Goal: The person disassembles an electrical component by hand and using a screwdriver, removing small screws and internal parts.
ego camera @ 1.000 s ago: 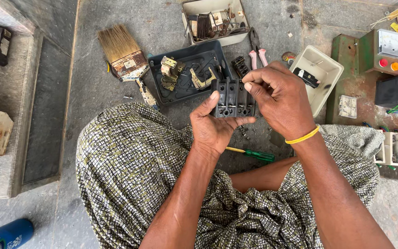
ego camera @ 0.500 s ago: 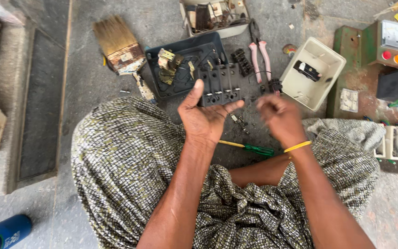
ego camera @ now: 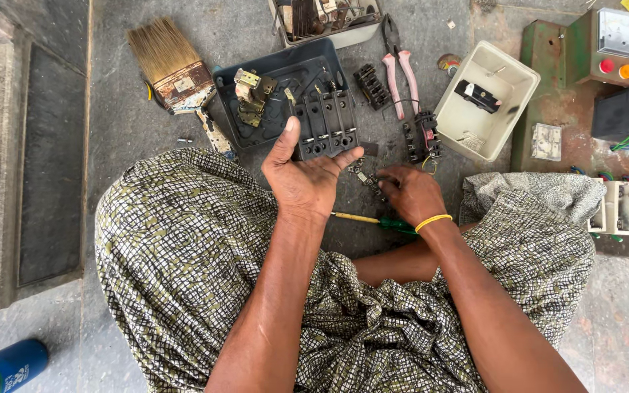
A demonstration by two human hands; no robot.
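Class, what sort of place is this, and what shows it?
Probably an informal electrical repair spot on a concrete floor: the left hand holds a black switch block, with pliers and a control panel nearby.

I count two hands in my view: one left hand [ego camera: 307, 178] and one right hand [ego camera: 410, 195]. One black switch block [ego camera: 323, 124], one paintbrush [ego camera: 172, 65], one pair of pink-handled pliers [ego camera: 400, 62], one screwdriver [ego camera: 374, 220] with a green and yellow handle. Three trays: one dark tray [ego camera: 271, 69], one cream box [ego camera: 485, 102], one grey tray [ego camera: 327, 22] at the top. Three coloured buttons [ego camera: 626, 71] on the panel, and one blue can [ego camera: 5, 367] low on the floor
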